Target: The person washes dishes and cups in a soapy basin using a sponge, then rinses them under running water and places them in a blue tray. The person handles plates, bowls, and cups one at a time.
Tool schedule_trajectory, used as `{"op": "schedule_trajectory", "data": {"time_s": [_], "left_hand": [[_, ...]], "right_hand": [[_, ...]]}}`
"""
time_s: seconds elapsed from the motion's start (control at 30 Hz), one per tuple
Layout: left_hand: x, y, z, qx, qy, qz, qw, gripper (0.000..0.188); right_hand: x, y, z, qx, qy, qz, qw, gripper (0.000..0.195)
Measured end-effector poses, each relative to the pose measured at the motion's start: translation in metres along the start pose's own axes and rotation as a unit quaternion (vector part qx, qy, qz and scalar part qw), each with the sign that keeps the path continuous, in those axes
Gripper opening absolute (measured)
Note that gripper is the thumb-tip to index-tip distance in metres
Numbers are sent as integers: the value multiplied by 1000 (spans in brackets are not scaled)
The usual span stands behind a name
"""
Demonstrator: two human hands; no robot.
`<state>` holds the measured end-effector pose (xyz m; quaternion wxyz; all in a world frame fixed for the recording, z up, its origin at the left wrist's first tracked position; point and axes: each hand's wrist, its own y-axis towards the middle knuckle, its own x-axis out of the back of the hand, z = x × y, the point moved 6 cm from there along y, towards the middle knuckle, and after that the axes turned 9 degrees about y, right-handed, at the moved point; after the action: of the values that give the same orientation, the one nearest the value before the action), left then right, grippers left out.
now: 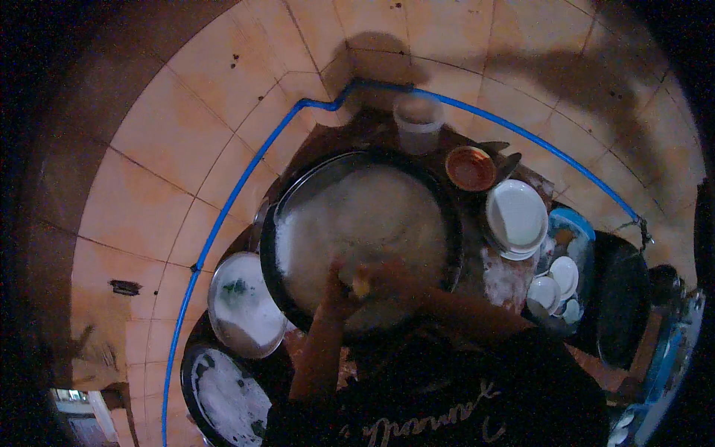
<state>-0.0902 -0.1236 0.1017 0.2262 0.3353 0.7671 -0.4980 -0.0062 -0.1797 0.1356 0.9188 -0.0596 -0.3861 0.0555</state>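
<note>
A large round black tub [455, 223] of cloudy, greyish water stands before me. Both hands are over its near half, dim and blurred. Between them is a small pale yellowish thing [360, 284], too dark to name. My left hand [339, 285] appears closed against it. My right hand [394, 274] reaches in from the right, close to the same thing; its fingers are lost in shadow, and its grip is unclear.
A wide metal tray [246, 329] and a black basin of suds [223, 391] are at left. At right are a reddish bowl [471, 167], stacked white plates [516, 218] and a blue tub [575, 218] holding dishes. Behind stands a translucent bucket [419, 131]; a blue hose [234, 195] runs along the tiled wall.
</note>
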Motion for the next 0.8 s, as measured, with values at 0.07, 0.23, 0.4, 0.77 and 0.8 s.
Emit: {"op": "schedule_trajectory", "data": {"time_s": [0.07,0.23,0.4,0.77,0.8], "left_hand": [[43,22,-2,-88,63,44,993,47],[36,22,-15,-187,133,25,973,45],[24,51,-24,-125,346,20,930,49],[37,64,-95,-209,654,-334,646,64],[52,70,-100,-203,687,-394,576,67]], "right_hand": [[-15,1,5,48,-85,13,995,50],[22,-10,-13,83,-191,-124,970,58],[22,-5,39,-9,-120,-2,993,70],[151,-86,-203,-88,240,-324,911,44],[178,-88,-207,-85,265,-366,888,43]]}}
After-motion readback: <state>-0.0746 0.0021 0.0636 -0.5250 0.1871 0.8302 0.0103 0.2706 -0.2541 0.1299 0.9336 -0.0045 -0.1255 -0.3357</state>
